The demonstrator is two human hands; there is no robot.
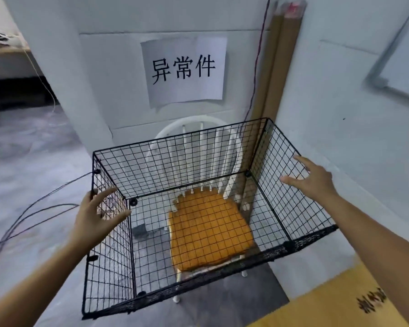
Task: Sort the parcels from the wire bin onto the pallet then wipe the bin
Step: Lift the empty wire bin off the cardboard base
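Clearly the wire bin [198, 208] holds no parcels that I can see; through its mesh floor I make out only the orange cushion [210, 232] of the white chair [198, 142] it sits on. The bin fills the middle of my view, with the paper sign [184, 69] on the wall at twelve o'clock and a wooden surface [328, 300] at five o'clock, which may be the pallet, though I cannot confirm that. I see no cloth anywhere.

My left hand [97, 218] is at nine o'clock of the bin, fingers spread and loose against the left wall near its top corner; it looks to be touching the wire but not clasped on it. My right hand [314, 180] is at three o'clock, also spread wide, hovering by the right wall's upper rim, and whether it touches I cannot tell. Neither hand is grasping anything.

I judge the bin to be light, since it is thin black wire in panels joined by small round clips [133, 201]. That makes it rigid enough along each rim but likely to rack or wobble at the joints if I pull one side only. The wire is hard and narrow, so a pinch would dig in and slip. I would take it by both side rims together, fingers hooked through the mesh near the top corners, and keep it level, because its seat on the chair looks off-centre and it could tip.
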